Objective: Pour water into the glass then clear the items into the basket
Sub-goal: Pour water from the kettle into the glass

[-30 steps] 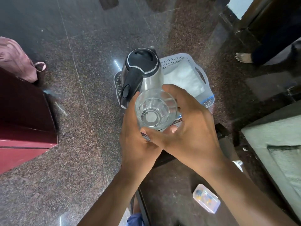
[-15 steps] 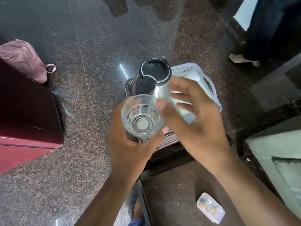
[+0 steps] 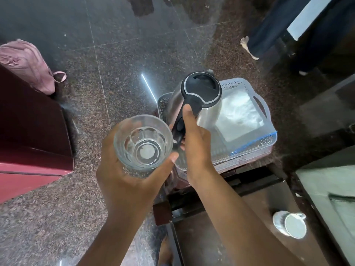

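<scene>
The left hand (image 3: pixel 132 177) holds the glass (image 3: pixel 143 143), its fingers wrapped round it. The glass looks nearly empty, so the pouring is not done yet. Just right of those fingers, the right hand (image 3: pixel 196 139) grips the kettle (image 3: pixel 199 96) by its black handle — the kettle sits in the basket (image 3: pixel 269 143). Left to do: lift, pour, then put things away.

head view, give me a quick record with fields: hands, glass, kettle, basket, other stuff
left hand: left hand grips the glass, held upright
right hand: right hand grips the kettle by its black handle
glass: looks empty
kettle: lid shut, not pouring yet
basket: basket behind the kettle, holds a white cloth
other: steel cup lower right; pink bag on the floor at left
</scene>
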Available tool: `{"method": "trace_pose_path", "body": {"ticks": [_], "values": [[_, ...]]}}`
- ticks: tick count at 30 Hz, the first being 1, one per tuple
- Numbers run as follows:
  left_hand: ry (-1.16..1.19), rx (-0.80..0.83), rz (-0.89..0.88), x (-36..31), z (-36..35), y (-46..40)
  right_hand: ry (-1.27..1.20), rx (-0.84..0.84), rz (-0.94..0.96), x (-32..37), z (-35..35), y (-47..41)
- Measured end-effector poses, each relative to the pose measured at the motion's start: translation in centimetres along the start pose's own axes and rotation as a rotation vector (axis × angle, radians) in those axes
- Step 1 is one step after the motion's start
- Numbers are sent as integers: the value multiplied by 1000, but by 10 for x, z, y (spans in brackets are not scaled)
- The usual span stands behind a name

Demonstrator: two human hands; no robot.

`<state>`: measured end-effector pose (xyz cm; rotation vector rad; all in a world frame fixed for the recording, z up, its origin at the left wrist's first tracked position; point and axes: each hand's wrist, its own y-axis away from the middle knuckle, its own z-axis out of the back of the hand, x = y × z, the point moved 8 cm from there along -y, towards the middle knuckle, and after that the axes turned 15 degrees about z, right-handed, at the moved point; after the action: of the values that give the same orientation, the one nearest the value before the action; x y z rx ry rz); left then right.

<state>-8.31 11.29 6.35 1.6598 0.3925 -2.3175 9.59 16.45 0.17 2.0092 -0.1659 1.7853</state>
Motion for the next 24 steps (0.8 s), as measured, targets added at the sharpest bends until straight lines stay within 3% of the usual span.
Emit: {"method": "trace_pose_path", "body": {"ticks": [6, 13, 24], "values": [[-12, 41, -27, -1, -7, -18, -160, -129, 78, -12, -12, -11], [-21, 98, -133, -10, -20, -34, -85, -366, 214, -15, 8, -9], [-46, 123, -187, -42, -30, -62, -37, -318, 272, 14, 36, -2]]}}
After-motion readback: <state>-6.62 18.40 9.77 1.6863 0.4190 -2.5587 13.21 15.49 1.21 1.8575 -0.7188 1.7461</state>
